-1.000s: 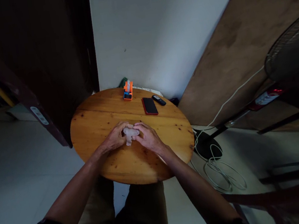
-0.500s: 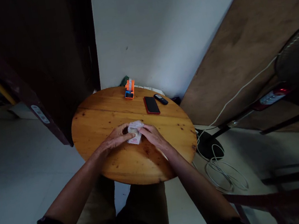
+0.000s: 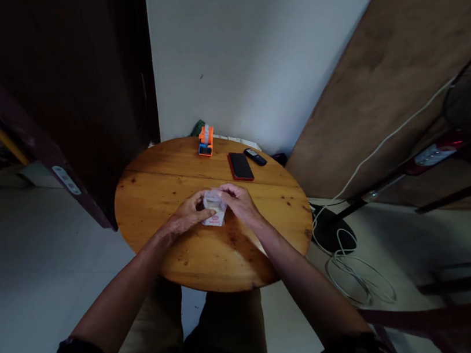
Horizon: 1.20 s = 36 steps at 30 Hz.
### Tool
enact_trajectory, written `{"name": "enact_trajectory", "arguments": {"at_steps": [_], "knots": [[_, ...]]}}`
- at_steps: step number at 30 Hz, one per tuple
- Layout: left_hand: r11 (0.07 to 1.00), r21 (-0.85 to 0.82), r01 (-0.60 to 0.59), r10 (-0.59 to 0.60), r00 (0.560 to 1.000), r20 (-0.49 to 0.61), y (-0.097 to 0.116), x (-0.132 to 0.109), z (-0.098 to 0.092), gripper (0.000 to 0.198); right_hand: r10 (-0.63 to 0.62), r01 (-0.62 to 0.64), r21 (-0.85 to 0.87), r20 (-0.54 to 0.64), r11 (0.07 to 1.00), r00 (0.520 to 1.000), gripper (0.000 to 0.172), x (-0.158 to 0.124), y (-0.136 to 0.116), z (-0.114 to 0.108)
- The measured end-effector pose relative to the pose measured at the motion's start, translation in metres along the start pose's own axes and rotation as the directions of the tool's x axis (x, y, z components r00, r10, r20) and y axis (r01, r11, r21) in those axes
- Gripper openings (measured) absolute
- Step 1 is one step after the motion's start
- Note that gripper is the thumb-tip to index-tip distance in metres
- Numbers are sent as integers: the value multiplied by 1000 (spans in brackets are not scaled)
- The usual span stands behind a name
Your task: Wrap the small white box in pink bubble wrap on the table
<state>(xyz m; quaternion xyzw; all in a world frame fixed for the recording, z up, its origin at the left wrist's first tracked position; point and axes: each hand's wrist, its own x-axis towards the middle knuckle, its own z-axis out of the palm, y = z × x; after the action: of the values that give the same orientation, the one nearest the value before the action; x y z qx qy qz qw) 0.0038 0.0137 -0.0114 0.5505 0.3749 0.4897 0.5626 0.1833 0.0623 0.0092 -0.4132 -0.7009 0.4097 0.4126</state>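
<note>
A small white box (image 3: 215,220) with pink print rests over the middle of the round wooden table (image 3: 154,193). Its upper side looks open, with a pale flap raised at the back; what lies inside is too dim to make out. My left hand (image 3: 191,212) grips the box from the left, thumb across its front and fingers behind. From the right, my right hand (image 3: 239,200) is closed on the raised flap at the top edge, with thumb and fingertips pressed together there.
Toward the back of the table stand an orange tape dispenser (image 3: 205,141), a dark phone with a red edge (image 3: 241,166) and a small black remote (image 3: 255,156). A wall rises behind. On the floor at right lie a fan base (image 3: 333,230) and a coiled white cable (image 3: 359,276).
My right hand has shifted slightly up along the box's top edge, and the flap stands more upright, showing more of the opening. My left hand keeps its hold.
</note>
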Motion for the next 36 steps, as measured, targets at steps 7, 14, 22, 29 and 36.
{"name": "enact_trajectory", "arguments": {"at_steps": [7, 14, 22, 29, 36], "knots": [[1000, 7, 7, -7, 1000, 0, -3, 2, -1, 57, -53, 51, -136, -11, 989, 999, 27, 5, -2, 1], [999, -29, 27, -27, 1000, -2, -8, 5, -1, 55, -85, 88, -205, 27, 975, 996, 25, 2, -13, 0], [997, -61, 42, -41, 999, 4, -2, 2, -4, 54, -124, 142, -300, 76, 943, 989, 19, -3, -25, 1], [988, 142, 56, -44, 995, -86, 3, 0, -5, 48, -97, 113, -264, 73, 958, 993, 18, -6, -17, 7], [973, 231, 29, 2, 991, -134, 1, 4, -5, 50, -115, 116, -162, 19, 980, 993, 19, -6, -7, 13]]}}
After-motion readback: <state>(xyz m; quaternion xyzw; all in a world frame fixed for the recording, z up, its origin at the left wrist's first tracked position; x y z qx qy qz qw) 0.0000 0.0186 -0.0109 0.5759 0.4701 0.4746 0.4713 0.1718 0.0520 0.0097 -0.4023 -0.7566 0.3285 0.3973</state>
